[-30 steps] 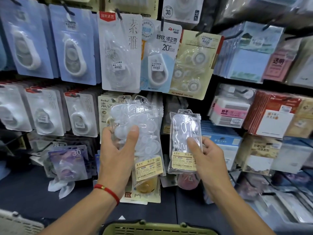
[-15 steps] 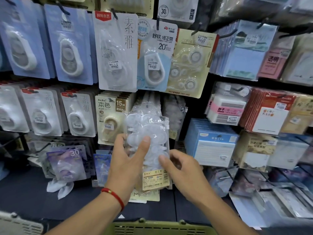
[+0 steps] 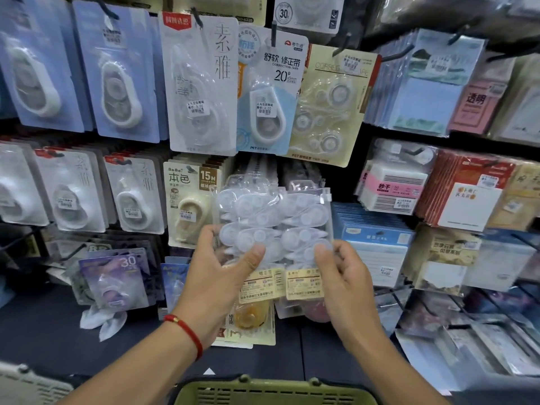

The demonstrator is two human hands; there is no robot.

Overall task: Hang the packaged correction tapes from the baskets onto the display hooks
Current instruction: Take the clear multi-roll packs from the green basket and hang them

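Two clear packs of correction tapes [image 3: 274, 226] are sitting side by side in front of the display rack [image 3: 204, 83], above a green basket [image 3: 271, 391]. The left hand [image 3: 216, 276] is gripping the left pack, thumb pressing its front. The right hand [image 3: 342, 276] is pinching the right pack's lower edge.

A: The left hand [image 3: 217, 276] covers the lower left of the clear packs [image 3: 274, 220]; its fingers behind them are out of sight.

B: The yellow labels [image 3: 282, 283] are too blurred to read, and the green basket [image 3: 271, 391] is cut off by the bottom edge.
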